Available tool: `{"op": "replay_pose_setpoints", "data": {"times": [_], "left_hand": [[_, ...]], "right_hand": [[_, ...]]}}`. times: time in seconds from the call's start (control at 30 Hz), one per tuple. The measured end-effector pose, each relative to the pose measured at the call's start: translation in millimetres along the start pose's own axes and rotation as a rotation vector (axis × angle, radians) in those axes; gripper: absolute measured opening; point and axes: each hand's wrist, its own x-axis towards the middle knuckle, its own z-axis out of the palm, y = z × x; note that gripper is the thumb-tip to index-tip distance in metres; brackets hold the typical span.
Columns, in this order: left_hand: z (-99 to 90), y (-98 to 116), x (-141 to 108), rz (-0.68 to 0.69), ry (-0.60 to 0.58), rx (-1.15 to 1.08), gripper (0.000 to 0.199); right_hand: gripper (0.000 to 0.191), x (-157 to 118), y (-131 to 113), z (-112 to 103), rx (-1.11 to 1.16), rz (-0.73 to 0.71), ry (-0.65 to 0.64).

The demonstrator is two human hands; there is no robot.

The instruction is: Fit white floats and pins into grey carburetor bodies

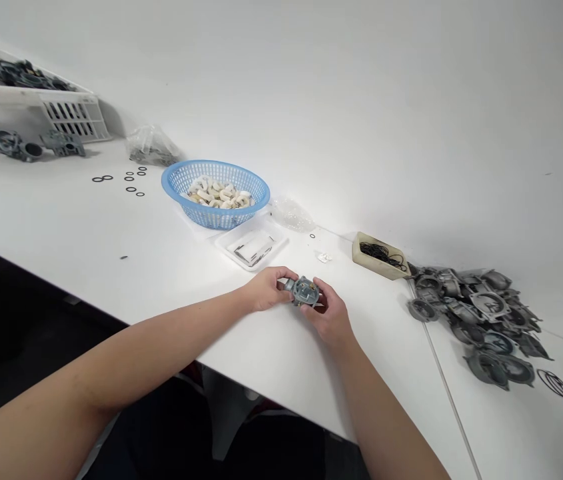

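Note:
A grey metal casting [306,291] with an oval open face and small brass-coloured parts is held just above the white table. My left hand [270,288] grips its left end between thumb and fingers. On the other side, my right hand [330,312] has its thumb and fingers around the right edge. The open face points up toward the camera. Beyond my hands lies a white tray [278,245] with thin dark pieces in it. Behind that tray is a blue basket [214,217] holding many white curved parts.
An oblong box [378,265] of black rings stands right of centre, beside a heap of grey metal castings [488,305]. Black rings [556,385] lie at the far right. At the back left are a plastic bag [152,145], small rings and a white crate [74,113] of castings.

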Motion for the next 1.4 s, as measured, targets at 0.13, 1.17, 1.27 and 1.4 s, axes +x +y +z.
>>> {"op": "replay_pose_setpoints", "data": {"times": [0.13, 1.17, 1.27, 1.4], "left_hand": [[-1.8, -1, 2, 0.009, 0.002, 0.079, 0.047], [-74.4, 76, -56, 0.162, 0.652, 0.404, 0.037], [-124.3, 106, -40, 0.085, 0.837, 0.688, 0.036], [-184.3, 126, -6, -0.103, 0.786, 0.850, 0.033]], "right_hand": [[0.073, 1, -2, 3, -0.032, -0.018, 0.008], [0.053, 2, -4, 24, 0.035, 0.004, 0.072], [0.054, 2, -1, 25, 0.043, 0.002, 0.098], [0.051, 0, -5, 24, 0.050, -0.010, 0.091]]}}
